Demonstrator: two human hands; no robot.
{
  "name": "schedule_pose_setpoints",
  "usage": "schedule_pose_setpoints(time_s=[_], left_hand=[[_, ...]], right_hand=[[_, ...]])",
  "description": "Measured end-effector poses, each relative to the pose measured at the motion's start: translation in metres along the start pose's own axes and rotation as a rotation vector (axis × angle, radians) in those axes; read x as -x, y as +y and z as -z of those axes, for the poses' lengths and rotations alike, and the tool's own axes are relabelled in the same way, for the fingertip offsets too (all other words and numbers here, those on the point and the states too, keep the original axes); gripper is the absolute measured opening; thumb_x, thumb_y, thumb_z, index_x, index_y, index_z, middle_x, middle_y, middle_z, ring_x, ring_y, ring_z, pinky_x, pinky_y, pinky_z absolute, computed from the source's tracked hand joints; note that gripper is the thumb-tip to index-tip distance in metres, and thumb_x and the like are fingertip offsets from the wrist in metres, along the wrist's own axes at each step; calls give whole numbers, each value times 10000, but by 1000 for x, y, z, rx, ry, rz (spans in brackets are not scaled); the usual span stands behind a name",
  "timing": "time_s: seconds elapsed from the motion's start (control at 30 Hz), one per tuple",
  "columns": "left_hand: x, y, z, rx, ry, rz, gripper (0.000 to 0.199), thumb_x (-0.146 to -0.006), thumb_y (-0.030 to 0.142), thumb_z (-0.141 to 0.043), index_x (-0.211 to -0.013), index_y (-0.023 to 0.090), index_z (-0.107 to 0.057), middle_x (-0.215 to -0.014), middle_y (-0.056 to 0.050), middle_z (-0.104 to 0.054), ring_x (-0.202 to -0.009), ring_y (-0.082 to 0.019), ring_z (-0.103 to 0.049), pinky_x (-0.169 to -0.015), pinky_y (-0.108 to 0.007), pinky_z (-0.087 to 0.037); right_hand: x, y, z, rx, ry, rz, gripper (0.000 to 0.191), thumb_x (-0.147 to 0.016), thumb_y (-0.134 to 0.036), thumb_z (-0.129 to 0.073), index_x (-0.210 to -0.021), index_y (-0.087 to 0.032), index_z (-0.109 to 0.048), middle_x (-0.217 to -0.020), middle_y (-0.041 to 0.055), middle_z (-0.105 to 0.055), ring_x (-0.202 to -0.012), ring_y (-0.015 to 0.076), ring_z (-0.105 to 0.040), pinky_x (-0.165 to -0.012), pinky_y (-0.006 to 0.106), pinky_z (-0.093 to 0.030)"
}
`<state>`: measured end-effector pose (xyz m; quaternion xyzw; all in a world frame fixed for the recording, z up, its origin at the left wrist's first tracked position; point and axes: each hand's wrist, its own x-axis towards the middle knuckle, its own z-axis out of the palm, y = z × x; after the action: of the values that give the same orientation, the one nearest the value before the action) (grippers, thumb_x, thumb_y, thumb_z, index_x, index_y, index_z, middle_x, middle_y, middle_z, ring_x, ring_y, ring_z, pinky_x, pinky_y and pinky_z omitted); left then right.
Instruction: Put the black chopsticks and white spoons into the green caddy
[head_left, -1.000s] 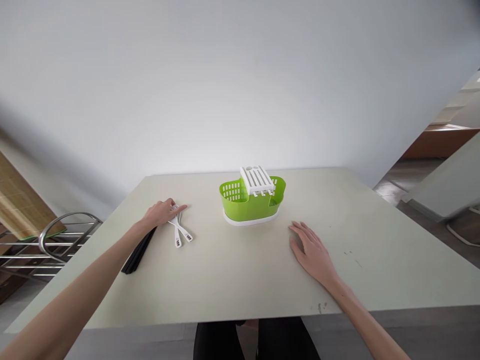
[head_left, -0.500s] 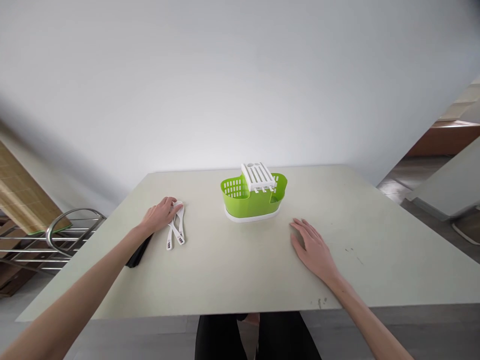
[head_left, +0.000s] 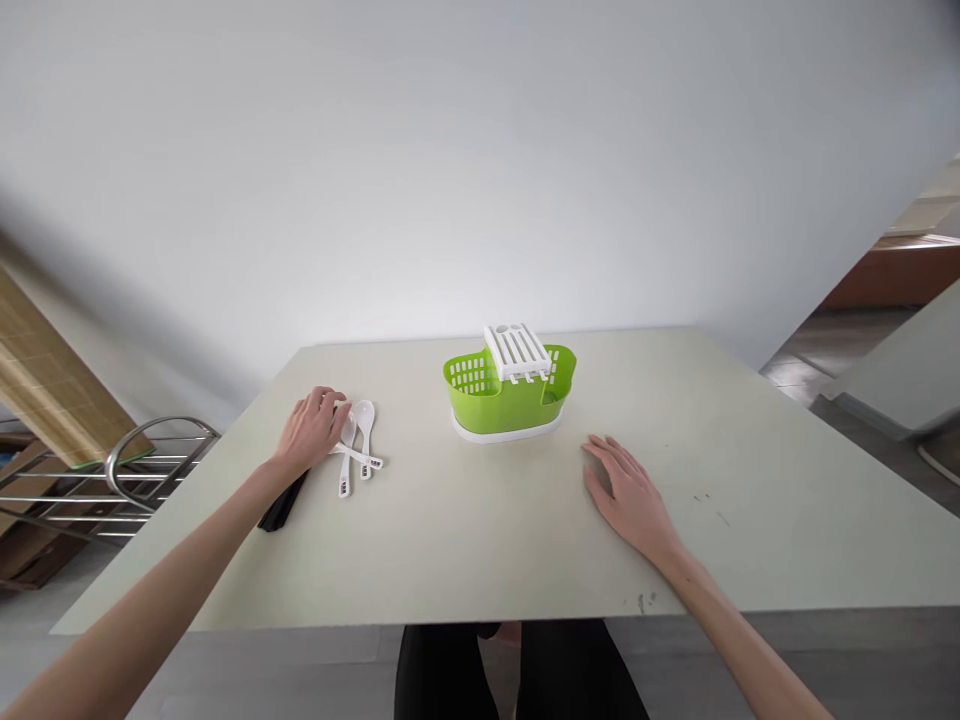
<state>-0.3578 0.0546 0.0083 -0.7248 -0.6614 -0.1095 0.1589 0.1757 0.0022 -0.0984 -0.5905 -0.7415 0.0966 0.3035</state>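
The single head view looks from the wearer's head, on the near side of the green basket (head_left: 510,408), facing forward and down onto it. The basket appears near the middle of the frame, at moderate range, from above its front. This wide view takes in the wall (head_left: 480,170) behind the basket, the table (head_left: 480,540) around it and the wearer's legs (head_left: 450,675) below it. Far right of the basket, the blurred background is probably floor.

The left hand (head_left: 313,428) is hiding one spoon's bowl and covering the upper part of the black bundle (head_left: 282,500); the spoons' handle labels (head_left: 373,463) are staying too small to read.
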Motion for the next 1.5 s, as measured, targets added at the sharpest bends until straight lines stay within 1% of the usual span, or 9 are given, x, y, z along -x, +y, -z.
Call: schedule_pose_setpoints(time_s=[0.2,0.3,0.4,0.57,0.73,0.9,1.07,1.33,1.5], left_hand=[[-34,32,26,209,243,24,357,-1066,433,-323,-1142,189,-572,-1206,-167,-612,-1061,-287,-641,-1044,-500,-467],[-57,78,45,309,309,-86,305,-1060,422,-380,-1162,204,-567,-1199,-148,-625,-1107,-279,-625,-1066,-489,-462],[-74,143,64,407,357,-220,309,-1064,420,-404,-1197,203,-578,-1234,-142,-643,-1231,-277,-579,-1118,-475,-438],[-86,246,86,431,229,-346,446,-1072,497,-395,-1358,213,-587,-1471,-123,-596,-1407,-295,-478,-1184,-507,-388],[-88,289,84,294,111,-334,532,-1065,538,-389,-1473,257,-582,-1611,-88,-504,-1515,-354,-379,-1229,-583,-327],[-90,283,81,234,135,-349,504,-1067,532,-402,-1474,308,-598,-1582,-49,-547,-1490,-313,-446,-1229,-527,-358],[-96,262,78,232,51,-422,628,-1048,634,-384,-1555,284,-503,-1656,-57,-450,-1559,-306,-344,-1259,-509,-332],[-119,181,82,249,-113,-506,641,-1087,560,-223,-1620,250,-397,-1719,-56,-332,-1612,-269,-222,-1293,-490,-267],[-122,141,96,193,-170,-312,642,-1074,603,-201,-1573,292,-459,-1696,-46,-379,-1482,-299,-467,-1209,-503,-387]], right_hand=[[-1,0,-1,1,13,5,459,-1040,-398,-401,-1422,-231,-595,-1560,64,-565,-1522,301,-415,-1232,556,-387],[-3,-1,-2,4,15,4,452,-1036,-384,-411,-1415,-230,-601,-1558,60,-567,-1520,297,-420,-1238,543,-384],[-5,-1,-3,2,32,11,449,-1034,-376,-417,-1417,-236,-605,-1555,60,-571,-1518,288,-424,-1242,535,-383],[-7,-1,-4,-9,48,24,442,-1038,-368,-413,-1414,-249,-612,-1553,61,-572,-1520,281,-422,-1246,537,-377],[-7,-2,-4,-13,36,15,436,-1038,-356,-419,-1414,-244,-610,-1555,58,-570,-1525,279,-413,-1244,523,-381],[-6,0,-4,-17,43,20,433,-1039,-358,-416,-1408,-242,-612,-1554,58,-570,-1523,283,-415,-1246,528,-375],[-5,2,-5,-30,47,28,442,-1038,-369,-420,-1419,-239,-602,-1552,62,-572,-1519,285,-421,-1239,536,-382],[-4,0,-3,-39,24,10,458,-1049,-404,-397,-1422,-238,-604,-1561,62,-564,-1529,287,-407,-1236,540,-385],[-5,-1,-3,-50,24,21,463,-1054,-417,-386,-1424,-255,-613,-1565,59,-560,-1527,289,-413,-1239,548,-380]])
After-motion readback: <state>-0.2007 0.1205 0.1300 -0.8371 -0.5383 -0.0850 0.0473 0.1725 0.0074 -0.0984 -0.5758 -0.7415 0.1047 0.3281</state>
